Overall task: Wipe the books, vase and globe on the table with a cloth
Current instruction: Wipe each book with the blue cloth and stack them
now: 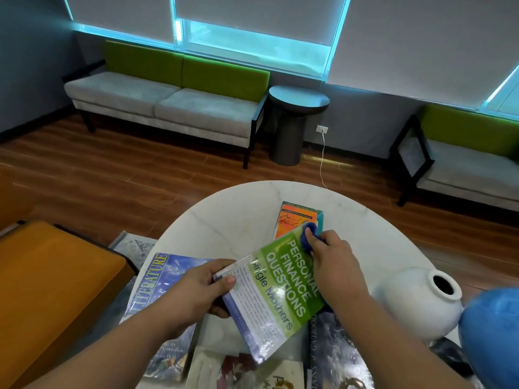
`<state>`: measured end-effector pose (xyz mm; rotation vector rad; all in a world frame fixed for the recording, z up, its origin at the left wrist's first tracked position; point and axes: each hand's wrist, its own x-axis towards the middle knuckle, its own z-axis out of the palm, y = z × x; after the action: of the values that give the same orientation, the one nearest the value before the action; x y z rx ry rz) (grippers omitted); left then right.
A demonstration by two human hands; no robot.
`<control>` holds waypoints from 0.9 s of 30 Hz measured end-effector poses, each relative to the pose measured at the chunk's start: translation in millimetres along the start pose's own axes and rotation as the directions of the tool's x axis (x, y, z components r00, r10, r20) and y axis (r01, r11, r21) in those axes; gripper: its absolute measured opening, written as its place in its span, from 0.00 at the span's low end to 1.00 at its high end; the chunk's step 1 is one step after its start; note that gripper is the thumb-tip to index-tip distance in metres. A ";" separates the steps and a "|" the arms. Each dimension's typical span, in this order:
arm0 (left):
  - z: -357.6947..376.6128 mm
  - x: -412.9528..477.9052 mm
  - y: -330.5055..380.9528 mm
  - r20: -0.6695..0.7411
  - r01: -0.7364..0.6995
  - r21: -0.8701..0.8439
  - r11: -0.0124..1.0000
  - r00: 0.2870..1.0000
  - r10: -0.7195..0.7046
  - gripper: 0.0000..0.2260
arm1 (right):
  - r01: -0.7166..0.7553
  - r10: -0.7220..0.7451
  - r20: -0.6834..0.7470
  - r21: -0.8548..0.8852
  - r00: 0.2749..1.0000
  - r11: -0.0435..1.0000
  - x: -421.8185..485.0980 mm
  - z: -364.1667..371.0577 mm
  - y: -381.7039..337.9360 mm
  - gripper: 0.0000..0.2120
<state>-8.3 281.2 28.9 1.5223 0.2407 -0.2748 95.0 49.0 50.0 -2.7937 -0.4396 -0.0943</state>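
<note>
My left hand (202, 287) grips the near-left edge of a green book (275, 293) titled Personal Finance Questions, held tilted above the round white table (224, 220). Over the book's far corner, my right hand (334, 259) presses a blue cloth (310, 234) bunched under its fingers. An orange book (295, 220) lies flat beyond it. A blue Literature book (160, 279) lies at the left, with two more books (334, 355) near the front edge. A white vase (415, 304) stands at the right, next to the blue globe (494, 332).
An orange seat (56, 290) sits close on the left, with a patterned rug (134, 245) beside it. Across the wooden floor stand a grey-green sofa (168, 102), a dark round side table (295, 113) and an armchair (463, 161). A white cable (323, 158) hangs from a wall socket.
</note>
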 end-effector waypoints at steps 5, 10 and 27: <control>23.4 17.3 4.3 -0.083 0.001 -0.059 0.998 0.997 -0.006 0.08 | 0.348 -0.348 0.106 0.018 0.932 0.937 -16.3 9.8 -26.9 0.22; 33.0 54.5 14.7 -0.245 0.019 -0.079 0.997 0.969 -0.038 0.06 | 0.029 0.010 -0.124 0.312 0.992 0.950 -13.2 2.3 2.3 0.17; 84.0 177.2 23.0 -0.302 0.260 -0.453 0.853 0.855 -0.421 0.12 | -0.723 0.423 0.587 0.585 0.690 0.368 30.5 34.9 60.0 0.13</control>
<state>165.4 193.1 -3.7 1.1041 0.8531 -0.1879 143.1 14.5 2.7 -1.8598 0.4292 0.6254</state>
